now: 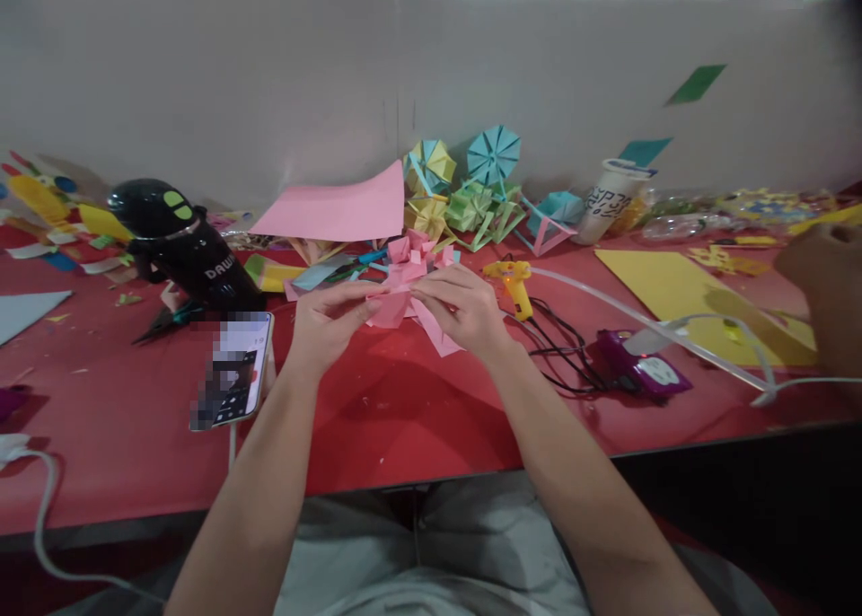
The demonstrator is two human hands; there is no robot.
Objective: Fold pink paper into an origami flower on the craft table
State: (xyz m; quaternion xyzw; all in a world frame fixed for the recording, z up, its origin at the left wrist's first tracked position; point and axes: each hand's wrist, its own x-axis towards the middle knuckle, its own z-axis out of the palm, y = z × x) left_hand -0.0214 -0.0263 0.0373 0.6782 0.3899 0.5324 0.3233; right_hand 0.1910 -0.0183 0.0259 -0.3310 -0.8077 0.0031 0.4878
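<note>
A red tabletop (404, 418) is stretching across the view, its back edge running along a grey partition (269, 77); a green paper piece (699, 84) and, lower down, a blue paper piece (646, 152) are showing against the panel's right part; above the panel, a strip of the room is appearing, too blurred to read. The pink folded paper (389, 310) is sitting about midway along the tabletop, nearer the back edge than the front; the left hand (333, 320) is pinching it, thumb and fingers closed in a narrow grip; the right hand (464, 306) is holding its other side, that grip closed on the paper too. Along the back edge, a large pink sheet (337, 207), a blue paper wheel (494, 158) and a printed cup (610, 201) are standing out among the clutter; a black bottle (202, 252) is standing toward the back left corner, with a lit phone (239, 374) resting nearer the front edge. Just beside the right hand, a yellow glue gun (513, 286) is lying; a purple power block (643, 365) is sitting closer to the front edge; near the right end, another person's arm (818, 284) is reaching over a yellow sheet (673, 302).
</note>
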